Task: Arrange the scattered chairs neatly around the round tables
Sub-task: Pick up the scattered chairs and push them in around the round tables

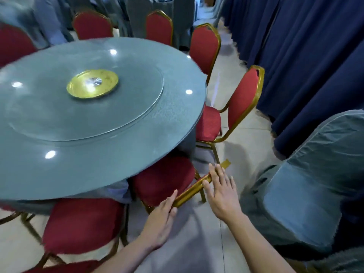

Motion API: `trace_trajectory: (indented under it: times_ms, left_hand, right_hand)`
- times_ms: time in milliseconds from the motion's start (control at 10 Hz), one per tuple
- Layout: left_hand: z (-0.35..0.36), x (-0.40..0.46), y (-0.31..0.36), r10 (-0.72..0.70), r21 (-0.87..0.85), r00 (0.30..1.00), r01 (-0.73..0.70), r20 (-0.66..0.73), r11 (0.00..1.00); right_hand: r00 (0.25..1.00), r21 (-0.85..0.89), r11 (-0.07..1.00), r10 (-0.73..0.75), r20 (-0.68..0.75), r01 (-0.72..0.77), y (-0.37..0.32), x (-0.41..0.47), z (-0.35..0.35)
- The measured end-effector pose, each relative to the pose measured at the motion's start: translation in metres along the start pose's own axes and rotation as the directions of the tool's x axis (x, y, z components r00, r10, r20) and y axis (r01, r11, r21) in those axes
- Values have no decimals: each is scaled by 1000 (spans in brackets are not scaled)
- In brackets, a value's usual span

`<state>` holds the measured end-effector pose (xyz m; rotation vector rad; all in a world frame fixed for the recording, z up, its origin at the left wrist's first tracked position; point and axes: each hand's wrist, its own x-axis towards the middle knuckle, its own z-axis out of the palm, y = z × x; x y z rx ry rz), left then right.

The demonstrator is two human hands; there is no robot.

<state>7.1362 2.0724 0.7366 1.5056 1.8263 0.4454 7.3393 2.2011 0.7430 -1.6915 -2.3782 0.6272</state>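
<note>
The near chair [165, 180] sits with its red seat tucked under the near right edge of the round surface [177, 107], facing in toward it; the gold top rail of its back [195, 187] runs from near left to far right, just in front of the person. To its left another red chair [82, 225] is also pushed under the rim, and to the far right a third chair [242, 103] stands close by, its back tilted away from the surface. More red chairs ring the far side. A gold disc [92, 83] lies at the centre of the glass turntable [128, 119]. A grey covered chair [307, 186] crowds the near right, with dark blue drapes [307, 56] beyond. The left hand [160, 219] lies flat, fingers straight, against the rail's near end; the right hand [221, 190] rests spread on the far end, its grip loose, not closed round the rail.
</note>
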Motion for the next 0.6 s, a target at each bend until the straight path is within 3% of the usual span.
trace_trajectory:
  times_ms: [100,200,600]
  left_hand:
    - [17,12,25,-119,-6,986,120,-114,993]
    - [28,22,42,-145,-40,981,141,-127,989]
    - [58,87,100,-192,-255,981,192,25,948]
  right_hand:
    - [996,58,996,-74,41,72,25,16,-2]
    - [990,55,992,-119,72,115,44,34,-13]
    - [946,-14,964,-256,200,264,126,123,-78]
